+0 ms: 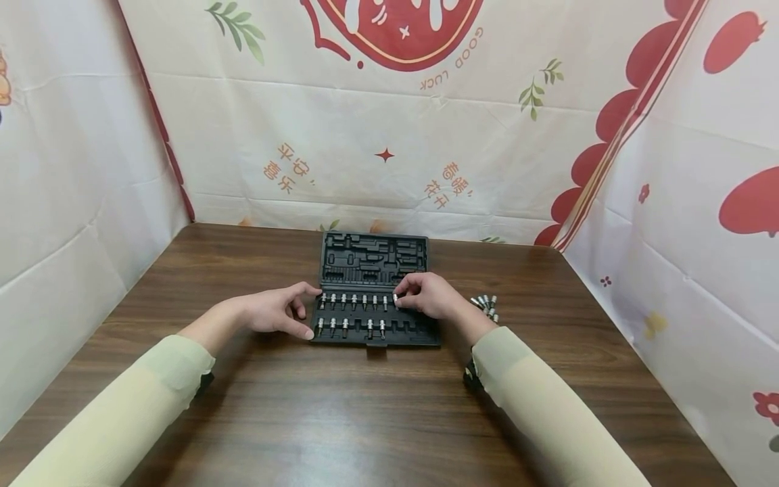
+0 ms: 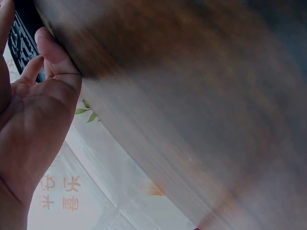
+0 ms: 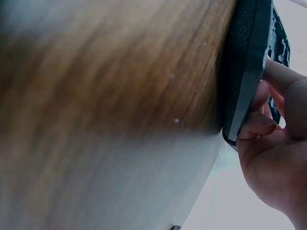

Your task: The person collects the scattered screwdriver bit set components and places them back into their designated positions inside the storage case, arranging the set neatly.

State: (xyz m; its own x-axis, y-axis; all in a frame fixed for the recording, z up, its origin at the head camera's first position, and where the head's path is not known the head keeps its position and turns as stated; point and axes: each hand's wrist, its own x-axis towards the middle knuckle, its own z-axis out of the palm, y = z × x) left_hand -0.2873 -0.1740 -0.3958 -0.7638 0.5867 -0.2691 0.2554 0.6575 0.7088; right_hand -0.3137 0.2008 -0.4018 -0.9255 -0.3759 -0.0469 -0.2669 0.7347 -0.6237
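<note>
A black tool case lies open on the table, its lid tilted up at the back with moulded recesses. Silver socket bits stand in a back row, and several more sit in the front row with gaps among them. My right hand pinches a socket bit between thumb and fingertips at the right end of the back row. On the case's left side, my left hand touches the edge with thumb and index finger spread apart. In the right wrist view, the right hand overlaps the case's edge.
A small heap of loose socket bits lies on the brown wooden table, right of the case and close behind my right wrist. Printed cloth hangs at the table's back and both sides.
</note>
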